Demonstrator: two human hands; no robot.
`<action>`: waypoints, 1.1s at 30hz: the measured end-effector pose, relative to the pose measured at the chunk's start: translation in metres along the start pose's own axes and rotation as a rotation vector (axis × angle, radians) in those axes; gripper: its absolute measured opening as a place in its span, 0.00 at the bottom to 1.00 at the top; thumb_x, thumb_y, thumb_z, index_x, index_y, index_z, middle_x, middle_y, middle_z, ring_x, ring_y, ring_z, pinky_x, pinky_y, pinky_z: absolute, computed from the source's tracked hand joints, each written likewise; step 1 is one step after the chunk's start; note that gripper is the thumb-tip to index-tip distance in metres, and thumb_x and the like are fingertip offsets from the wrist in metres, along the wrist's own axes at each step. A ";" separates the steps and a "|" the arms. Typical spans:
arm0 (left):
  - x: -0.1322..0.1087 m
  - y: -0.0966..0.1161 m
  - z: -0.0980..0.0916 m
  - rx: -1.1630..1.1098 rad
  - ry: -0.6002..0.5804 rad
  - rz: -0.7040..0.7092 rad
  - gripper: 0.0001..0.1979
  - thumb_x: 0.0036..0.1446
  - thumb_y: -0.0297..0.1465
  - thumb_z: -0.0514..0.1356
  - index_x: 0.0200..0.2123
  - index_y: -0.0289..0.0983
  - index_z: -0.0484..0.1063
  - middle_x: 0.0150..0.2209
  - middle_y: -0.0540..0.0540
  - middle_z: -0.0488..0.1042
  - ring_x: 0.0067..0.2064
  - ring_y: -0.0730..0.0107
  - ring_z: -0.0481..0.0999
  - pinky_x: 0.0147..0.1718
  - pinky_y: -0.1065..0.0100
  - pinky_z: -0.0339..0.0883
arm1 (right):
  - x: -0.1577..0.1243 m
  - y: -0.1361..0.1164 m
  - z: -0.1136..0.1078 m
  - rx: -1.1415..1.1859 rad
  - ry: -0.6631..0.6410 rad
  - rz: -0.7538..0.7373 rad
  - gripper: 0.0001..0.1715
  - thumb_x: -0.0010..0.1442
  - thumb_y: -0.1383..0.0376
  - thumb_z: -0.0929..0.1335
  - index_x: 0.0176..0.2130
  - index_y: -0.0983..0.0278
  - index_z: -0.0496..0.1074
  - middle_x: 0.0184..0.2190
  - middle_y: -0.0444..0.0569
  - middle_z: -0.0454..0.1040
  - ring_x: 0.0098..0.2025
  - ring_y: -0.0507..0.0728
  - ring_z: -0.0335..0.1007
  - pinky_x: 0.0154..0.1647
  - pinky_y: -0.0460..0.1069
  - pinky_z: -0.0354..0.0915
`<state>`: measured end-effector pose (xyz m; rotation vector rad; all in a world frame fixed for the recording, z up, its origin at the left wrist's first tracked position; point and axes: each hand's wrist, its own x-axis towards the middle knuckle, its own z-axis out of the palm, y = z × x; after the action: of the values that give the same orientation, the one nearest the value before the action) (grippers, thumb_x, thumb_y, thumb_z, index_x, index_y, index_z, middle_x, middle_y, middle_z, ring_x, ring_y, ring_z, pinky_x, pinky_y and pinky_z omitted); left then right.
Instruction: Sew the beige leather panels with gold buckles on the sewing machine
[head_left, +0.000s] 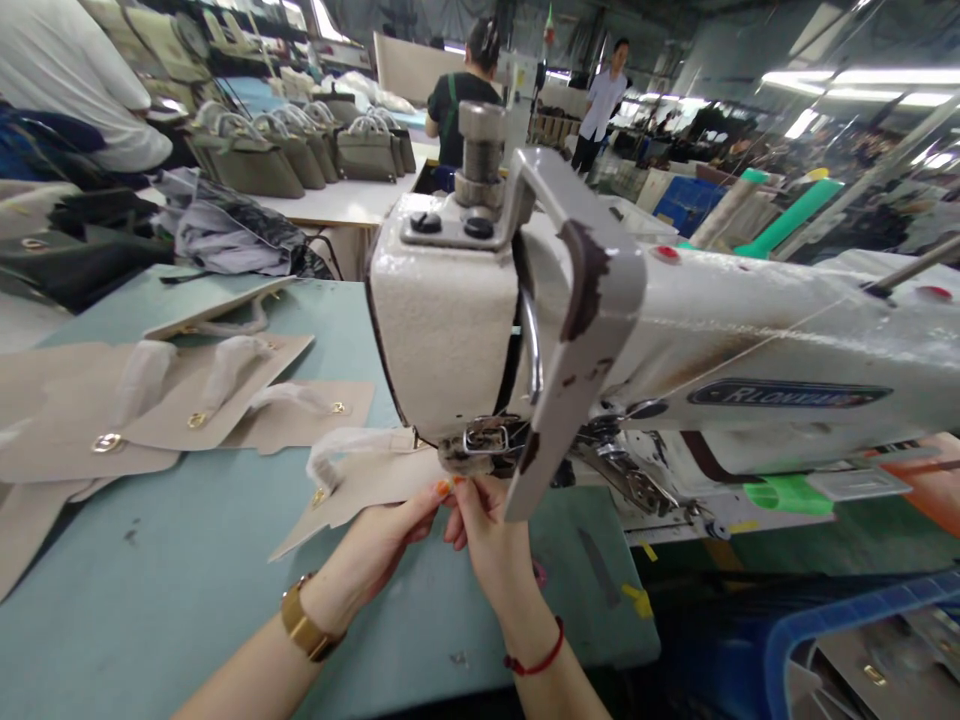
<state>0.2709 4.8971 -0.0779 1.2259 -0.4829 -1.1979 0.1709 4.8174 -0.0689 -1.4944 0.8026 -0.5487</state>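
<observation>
A beige bag panel (pixel 382 482) with a plastic-wrapped handle (pixel 328 458) and a gold fitting lies partly under the head of a white sewing machine (pixel 442 320). Its right-hand edge is between my fingers. My left hand (pixel 386 545), with a gold watch on the wrist, is closed in a pinch at this edge. Right beside it, my right hand (pixel 491 545) is also pinched there, close under the presser area, with a red cord on the wrist. The thumbs nearly touch. The machine's grey guard bar (pixel 574 330) passes in front of part of the right hand.
More beige panels (pixel 225 390) with wrapped handles overlap on the green table (pixel 202 560) at left. A blue bin (pixel 784 650) holding similar pieces stands at lower right. Finished handbags (pixel 255 160) line a table behind. Several other people are in the background.
</observation>
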 end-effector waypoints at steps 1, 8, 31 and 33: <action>0.000 0.001 0.001 0.005 -0.006 0.001 0.15 0.58 0.40 0.57 0.26 0.35 0.68 0.20 0.52 0.66 0.23 0.76 0.55 0.22 0.69 0.43 | 0.000 0.002 0.000 0.004 0.008 -0.007 0.25 0.62 0.54 0.61 0.20 0.65 0.65 0.11 0.41 0.63 0.15 0.46 0.59 0.18 0.42 0.56; 0.004 -0.003 -0.002 0.058 0.158 -0.032 0.20 0.52 0.45 0.61 0.24 0.35 0.64 0.19 0.56 0.55 0.23 0.78 0.50 0.22 0.72 0.45 | -0.006 0.003 0.000 0.052 -0.002 0.000 0.24 0.62 0.50 0.61 0.26 0.64 0.67 0.14 0.40 0.65 0.16 0.47 0.60 0.19 0.42 0.57; 0.020 -0.006 0.003 -0.085 0.179 0.011 0.20 0.52 0.40 0.61 0.19 0.38 0.55 0.17 0.58 0.48 0.22 0.78 0.45 0.20 0.72 0.44 | -0.016 -0.006 -0.003 0.087 -0.007 0.004 0.17 0.62 0.54 0.63 0.30 0.65 0.67 0.16 0.40 0.67 0.18 0.47 0.62 0.20 0.42 0.59; 0.021 -0.006 0.002 -0.083 0.172 0.021 0.20 0.52 0.39 0.61 0.19 0.38 0.54 0.18 0.58 0.48 0.22 0.78 0.45 0.20 0.72 0.44 | -0.020 -0.005 -0.003 0.093 -0.017 0.020 0.17 0.61 0.54 0.63 0.31 0.65 0.67 0.17 0.40 0.67 0.18 0.47 0.62 0.20 0.42 0.59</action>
<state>0.2739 4.8781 -0.0889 1.2373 -0.3140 -1.0736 0.1569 4.8304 -0.0614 -1.4026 0.7684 -0.5507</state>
